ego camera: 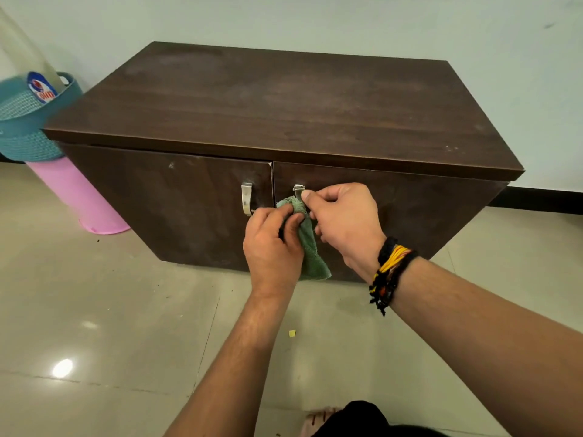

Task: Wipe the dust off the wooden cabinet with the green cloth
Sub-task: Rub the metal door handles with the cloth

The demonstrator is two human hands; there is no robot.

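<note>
Both hands are gripping the green cloth against the cabinet front: left hand at seven o'clock, right hand pinching its top.

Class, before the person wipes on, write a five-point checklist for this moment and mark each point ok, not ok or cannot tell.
1. Green cloth held: ok, left hand grips it.
2. Right hand at the right door handle: ok.
3. Both doors shut: ok.
4. Wooden cabinet top dust-free: not ok, pale smears show.
5. Left door handle already wiped: cannot tell.
</note>
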